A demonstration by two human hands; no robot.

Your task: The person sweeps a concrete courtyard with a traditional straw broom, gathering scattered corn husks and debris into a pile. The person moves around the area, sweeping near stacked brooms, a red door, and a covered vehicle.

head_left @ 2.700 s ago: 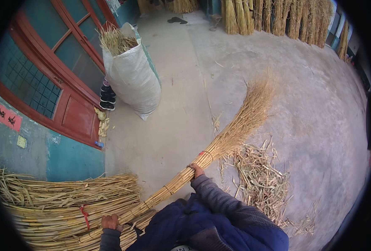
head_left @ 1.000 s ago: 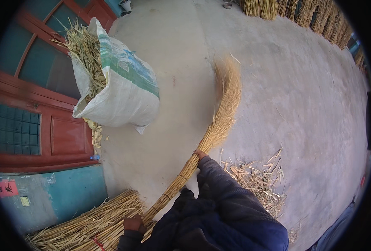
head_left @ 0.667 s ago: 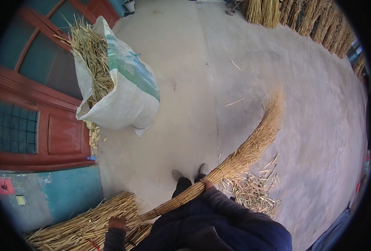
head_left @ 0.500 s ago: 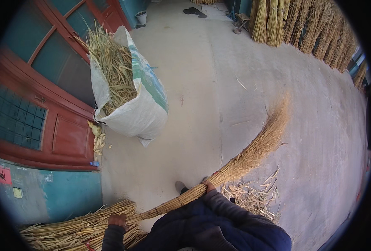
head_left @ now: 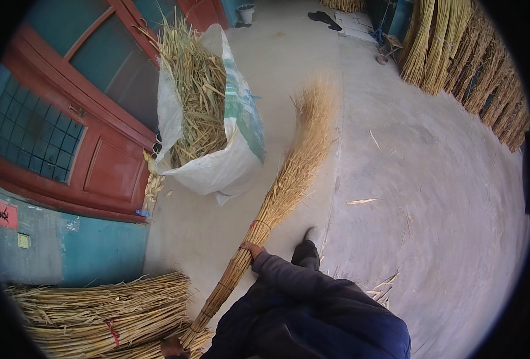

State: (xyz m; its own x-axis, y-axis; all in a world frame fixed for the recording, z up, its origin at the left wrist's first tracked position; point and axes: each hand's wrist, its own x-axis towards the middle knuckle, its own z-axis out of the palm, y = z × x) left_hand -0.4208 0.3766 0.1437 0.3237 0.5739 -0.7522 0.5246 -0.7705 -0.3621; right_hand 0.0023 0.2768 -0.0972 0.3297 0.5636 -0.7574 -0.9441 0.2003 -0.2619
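Beside sack (head_left: 217, 172), gripped broom (head_left: 277, 204) with right hand (head_left: 254, 249); couldn't tell hold of left hand (head_left: 173, 347). Judged mid-sweep, likely requiring backswing toward loose stalks (head_left: 382, 292).

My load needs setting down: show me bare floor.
Mostly bare: grey concrete floor between the long straw broom and upright tan stalk bundles; smaller, between the white woven sack and piled yellow stalks. Crowded: lower left, where those stalks lie.
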